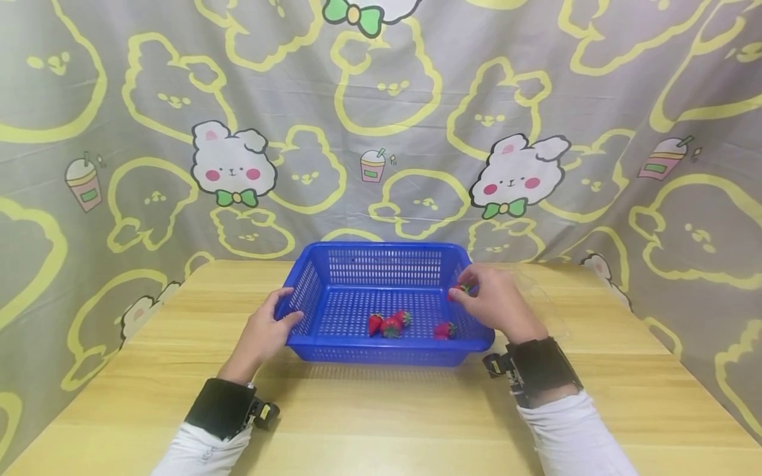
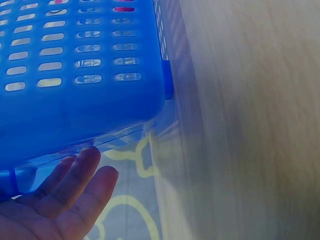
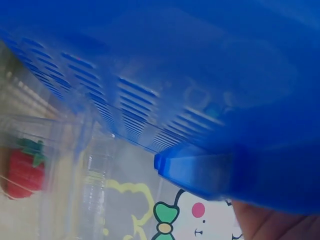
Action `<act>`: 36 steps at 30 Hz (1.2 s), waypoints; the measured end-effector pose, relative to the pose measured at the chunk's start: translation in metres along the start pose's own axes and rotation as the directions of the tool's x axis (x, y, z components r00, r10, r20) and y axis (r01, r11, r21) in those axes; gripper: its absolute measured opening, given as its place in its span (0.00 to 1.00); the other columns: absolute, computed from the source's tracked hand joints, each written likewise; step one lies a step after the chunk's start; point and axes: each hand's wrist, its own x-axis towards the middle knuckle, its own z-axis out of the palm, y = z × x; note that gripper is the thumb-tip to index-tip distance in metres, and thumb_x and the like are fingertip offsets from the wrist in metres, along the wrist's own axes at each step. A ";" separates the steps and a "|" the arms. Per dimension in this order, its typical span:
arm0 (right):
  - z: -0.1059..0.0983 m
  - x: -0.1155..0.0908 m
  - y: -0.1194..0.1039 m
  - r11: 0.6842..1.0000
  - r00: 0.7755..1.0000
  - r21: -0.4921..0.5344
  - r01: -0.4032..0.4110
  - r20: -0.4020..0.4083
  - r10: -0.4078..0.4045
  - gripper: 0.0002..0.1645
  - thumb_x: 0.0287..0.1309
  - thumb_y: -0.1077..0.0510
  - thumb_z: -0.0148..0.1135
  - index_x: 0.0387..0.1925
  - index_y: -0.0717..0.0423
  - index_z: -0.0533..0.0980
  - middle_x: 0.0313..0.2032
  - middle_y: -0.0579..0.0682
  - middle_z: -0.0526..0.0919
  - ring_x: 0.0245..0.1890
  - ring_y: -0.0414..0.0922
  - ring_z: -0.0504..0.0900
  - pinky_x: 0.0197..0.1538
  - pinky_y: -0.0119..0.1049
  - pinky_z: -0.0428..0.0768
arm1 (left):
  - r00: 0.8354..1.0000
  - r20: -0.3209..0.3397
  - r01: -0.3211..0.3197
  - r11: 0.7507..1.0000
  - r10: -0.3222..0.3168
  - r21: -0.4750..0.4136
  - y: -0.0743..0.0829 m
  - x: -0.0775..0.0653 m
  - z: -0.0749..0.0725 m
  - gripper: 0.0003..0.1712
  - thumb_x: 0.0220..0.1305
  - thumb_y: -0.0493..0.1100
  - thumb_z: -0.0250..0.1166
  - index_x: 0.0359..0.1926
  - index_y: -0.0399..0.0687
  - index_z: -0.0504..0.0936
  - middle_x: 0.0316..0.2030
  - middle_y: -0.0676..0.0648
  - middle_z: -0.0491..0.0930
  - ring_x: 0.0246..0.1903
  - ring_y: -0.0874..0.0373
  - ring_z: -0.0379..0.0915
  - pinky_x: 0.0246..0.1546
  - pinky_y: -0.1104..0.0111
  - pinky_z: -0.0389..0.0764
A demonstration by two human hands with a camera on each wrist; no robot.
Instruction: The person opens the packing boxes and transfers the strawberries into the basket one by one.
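A blue plastic basket with slotted walls stands on the table. My left hand grips its left rim, thumb over the inner side; the left wrist view shows the other fingers against the outer wall. Above the basket's right side, my right hand pinches a red strawberry with green leaves between thumb and fingers. Three strawberries lie clustered on the basket floor, and another strawberry lies apart toward the right. In the right wrist view the basket wall hides most of the right hand.
Right of the basket is a clear plastic box, faint in the head view, with a strawberry showing at it. The wooden table extends in front. A patterned cloth hangs behind and along both sides.
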 end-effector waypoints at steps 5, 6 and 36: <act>0.011 0.002 0.001 0.998 0.998 0.018 0.057 -0.007 -0.057 0.10 0.53 0.55 0.68 0.32 0.56 0.77 0.29 0.54 0.84 0.26 0.46 0.80 0.31 0.44 0.82 | 1.000 -0.001 -0.006 1.000 0.006 0.006 0.000 0.000 0.000 0.31 0.72 0.46 0.52 0.70 0.45 0.53 0.67 0.26 0.56 0.63 0.28 0.55 0.60 0.34 0.60; 0.013 0.002 0.001 0.998 0.998 0.023 0.065 -0.006 -0.065 0.10 0.53 0.54 0.68 0.32 0.55 0.77 0.28 0.53 0.84 0.25 0.44 0.80 0.30 0.43 0.82 | 1.000 0.000 -0.006 1.000 0.006 0.006 0.000 0.000 0.000 0.31 0.72 0.46 0.52 0.70 0.45 0.53 0.67 0.26 0.56 0.63 0.28 0.55 0.60 0.34 0.60; 0.017 -0.002 0.003 0.996 0.993 0.025 0.082 -0.081 -0.080 0.08 0.54 0.57 0.66 0.33 0.57 0.77 0.31 0.56 0.84 0.29 0.49 0.82 0.35 0.48 0.84 | 0.999 -0.017 -0.029 0.999 0.029 -0.022 -0.001 -0.003 0.002 0.30 0.71 0.43 0.52 0.69 0.43 0.54 0.66 0.25 0.57 0.62 0.27 0.55 0.60 0.34 0.60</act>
